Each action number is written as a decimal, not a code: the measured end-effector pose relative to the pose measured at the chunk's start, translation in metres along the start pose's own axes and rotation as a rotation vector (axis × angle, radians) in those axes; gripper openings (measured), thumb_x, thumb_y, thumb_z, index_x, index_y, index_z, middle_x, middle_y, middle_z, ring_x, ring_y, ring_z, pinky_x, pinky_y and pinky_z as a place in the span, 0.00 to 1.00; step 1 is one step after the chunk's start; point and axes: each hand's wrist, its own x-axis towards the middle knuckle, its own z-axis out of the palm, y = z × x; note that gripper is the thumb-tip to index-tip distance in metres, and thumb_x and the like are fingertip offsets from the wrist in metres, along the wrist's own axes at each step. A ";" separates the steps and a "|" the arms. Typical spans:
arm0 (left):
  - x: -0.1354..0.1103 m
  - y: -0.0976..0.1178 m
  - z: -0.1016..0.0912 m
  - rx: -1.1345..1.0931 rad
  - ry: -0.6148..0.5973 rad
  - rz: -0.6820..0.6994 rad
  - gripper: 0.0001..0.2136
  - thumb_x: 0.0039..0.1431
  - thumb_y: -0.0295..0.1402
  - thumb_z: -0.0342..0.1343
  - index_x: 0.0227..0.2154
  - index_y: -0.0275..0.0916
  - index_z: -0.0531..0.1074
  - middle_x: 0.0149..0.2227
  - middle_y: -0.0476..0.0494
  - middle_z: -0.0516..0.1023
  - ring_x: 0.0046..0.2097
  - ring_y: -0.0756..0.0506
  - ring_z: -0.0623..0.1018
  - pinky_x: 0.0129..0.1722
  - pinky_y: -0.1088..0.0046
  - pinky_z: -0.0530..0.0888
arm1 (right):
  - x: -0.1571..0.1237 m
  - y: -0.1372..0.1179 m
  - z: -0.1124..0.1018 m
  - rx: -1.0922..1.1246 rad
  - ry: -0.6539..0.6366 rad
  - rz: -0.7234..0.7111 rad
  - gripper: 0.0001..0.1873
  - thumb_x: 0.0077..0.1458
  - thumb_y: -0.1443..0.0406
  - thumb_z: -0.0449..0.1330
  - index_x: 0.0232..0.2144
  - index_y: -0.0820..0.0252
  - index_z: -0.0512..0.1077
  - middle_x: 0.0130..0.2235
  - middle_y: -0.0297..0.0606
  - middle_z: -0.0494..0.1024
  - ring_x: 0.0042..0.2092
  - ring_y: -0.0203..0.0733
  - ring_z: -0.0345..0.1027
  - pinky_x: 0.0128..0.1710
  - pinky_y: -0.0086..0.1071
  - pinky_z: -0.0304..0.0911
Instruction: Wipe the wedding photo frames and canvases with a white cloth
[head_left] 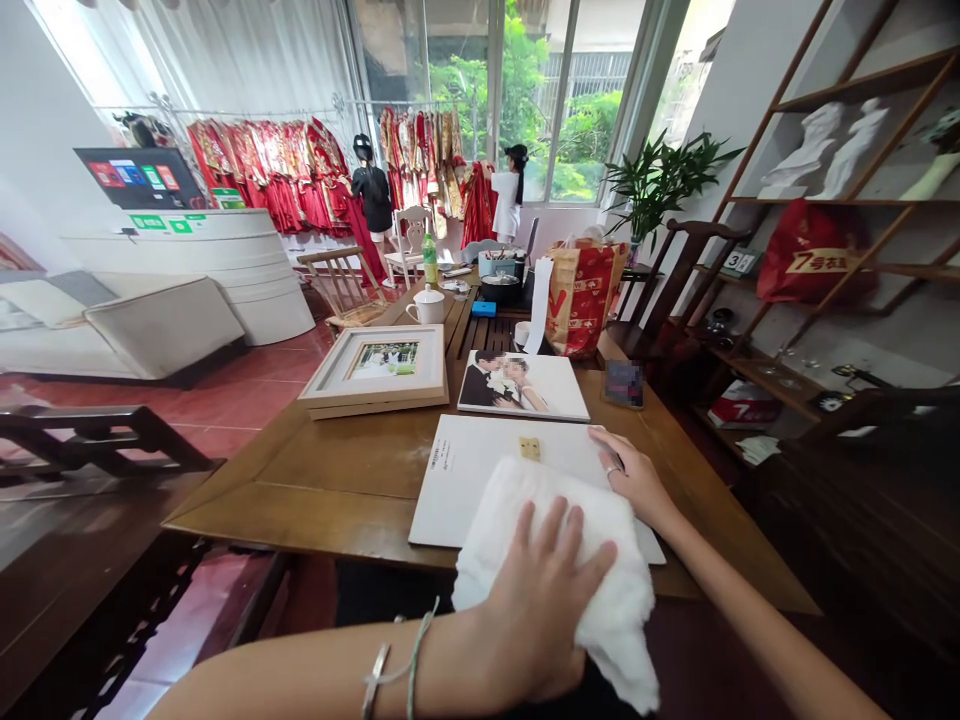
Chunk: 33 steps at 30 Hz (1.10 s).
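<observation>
A white photo panel (pixel 480 450) lies on the wooden table in front of me, its back facing up. A small gold-coloured hanger plate (pixel 529 449) is on that back, with small print near the left edge. A white cloth (pixel 562 500) covers the panel's near part and hangs over the table edge. My left hand (pixel 544 590) lies flat on the cloth, fingers spread. At the panel's right far corner, my right hand (pixel 637 480) grips the edge, wearing a ring. Beyond lie a couple's photo panel (pixel 555 385) and a framed photo (pixel 375 365).
A dark small item (pixel 623 384) lies on the table (pixel 330 500) at right. Farther back stand a white lidded mug (pixel 429 306), a red paper bag (pixel 585 300) and a bottle (pixel 430 260). Two people stand by the red garments (pixel 277 180). Shelves (pixel 862 85) rise at right.
</observation>
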 end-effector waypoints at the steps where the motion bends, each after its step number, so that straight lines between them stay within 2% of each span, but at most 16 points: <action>1: 0.000 -0.004 0.000 -0.014 0.004 0.001 0.37 0.50 0.42 0.55 0.62 0.41 0.46 0.64 0.31 0.47 0.63 0.33 0.46 0.58 0.49 0.49 | 0.000 0.000 0.000 0.000 -0.001 -0.002 0.21 0.54 0.65 0.48 0.49 0.57 0.68 0.52 0.45 0.70 0.55 0.48 0.63 0.55 0.44 0.57; 4: 0.014 -0.029 -0.001 -0.017 0.027 -0.068 0.35 0.52 0.39 0.53 0.61 0.45 0.47 0.64 0.37 0.49 0.64 0.35 0.47 0.58 0.51 0.50 | 0.000 0.001 0.000 0.001 -0.005 -0.019 0.21 0.54 0.65 0.49 0.50 0.56 0.68 0.52 0.44 0.70 0.56 0.48 0.62 0.56 0.45 0.56; 7: 0.036 -0.055 -0.002 0.015 0.052 -0.197 0.34 0.53 0.39 0.52 0.62 0.44 0.46 0.64 0.37 0.49 0.63 0.35 0.48 0.57 0.51 0.52 | 0.000 0.001 0.000 -0.004 0.003 -0.033 0.21 0.55 0.64 0.49 0.50 0.55 0.68 0.53 0.43 0.70 0.56 0.48 0.62 0.56 0.45 0.55; 9: 0.043 -0.065 -0.003 0.026 0.051 -0.262 0.35 0.52 0.39 0.52 0.62 0.43 0.46 0.63 0.36 0.49 0.63 0.34 0.49 0.57 0.50 0.53 | -0.001 0.001 -0.001 -0.002 0.005 -0.045 0.20 0.55 0.65 0.49 0.50 0.54 0.68 0.53 0.42 0.70 0.56 0.47 0.62 0.56 0.45 0.55; 15: 0.023 -0.090 -0.002 0.058 0.022 -0.358 0.33 0.51 0.37 0.52 0.61 0.43 0.49 0.63 0.36 0.50 0.63 0.33 0.50 0.56 0.50 0.54 | -0.001 -0.004 -0.001 -0.008 0.009 0.002 0.20 0.55 0.66 0.48 0.50 0.54 0.68 0.53 0.42 0.70 0.56 0.47 0.62 0.55 0.45 0.57; 19: 0.014 -0.119 0.002 0.101 0.056 -0.403 0.31 0.51 0.34 0.51 0.59 0.41 0.53 0.64 0.37 0.50 0.63 0.35 0.48 0.57 0.51 0.51 | -0.001 -0.006 -0.001 -0.001 0.006 0.005 0.20 0.55 0.66 0.48 0.49 0.56 0.69 0.52 0.42 0.70 0.57 0.47 0.61 0.56 0.43 0.56; 21: 0.012 -0.125 0.004 0.106 0.078 -0.408 0.30 0.51 0.33 0.49 0.59 0.40 0.54 0.64 0.38 0.48 0.64 0.35 0.46 0.58 0.51 0.49 | -0.001 -0.006 -0.001 -0.006 0.005 0.002 0.20 0.55 0.66 0.48 0.49 0.56 0.69 0.53 0.42 0.70 0.57 0.46 0.61 0.57 0.43 0.56; 24: 0.001 -0.114 0.006 0.089 0.081 -0.386 0.32 0.50 0.32 0.48 0.61 0.41 0.52 0.65 0.39 0.45 0.64 0.35 0.43 0.59 0.49 0.45 | -0.001 -0.006 0.000 -0.008 -0.001 -0.003 0.20 0.56 0.66 0.47 0.50 0.56 0.68 0.53 0.42 0.70 0.57 0.46 0.61 0.57 0.44 0.55; 30: -0.051 -0.037 0.009 -0.016 -0.005 -0.369 0.45 0.39 0.28 0.52 0.63 0.48 0.40 0.66 0.42 0.34 0.64 0.32 0.34 0.58 0.43 0.39 | -0.001 -0.005 0.001 0.000 0.012 -0.008 0.20 0.55 0.67 0.48 0.49 0.55 0.69 0.53 0.41 0.70 0.57 0.46 0.61 0.57 0.43 0.55; 32: -0.060 -0.024 0.009 -0.052 -0.033 -0.357 0.47 0.36 0.27 0.52 0.63 0.49 0.41 0.66 0.42 0.33 0.64 0.31 0.34 0.57 0.43 0.39 | -0.001 -0.006 0.001 0.002 0.007 -0.007 0.21 0.55 0.67 0.47 0.50 0.55 0.68 0.53 0.41 0.70 0.57 0.46 0.60 0.57 0.43 0.55; 33: -0.060 -0.023 0.009 -0.064 -0.035 -0.351 0.47 0.35 0.27 0.52 0.63 0.49 0.41 0.66 0.43 0.34 0.64 0.32 0.35 0.58 0.43 0.39 | -0.002 -0.006 0.001 0.000 0.002 -0.002 0.21 0.55 0.67 0.47 0.50 0.56 0.68 0.53 0.41 0.70 0.57 0.46 0.60 0.57 0.43 0.55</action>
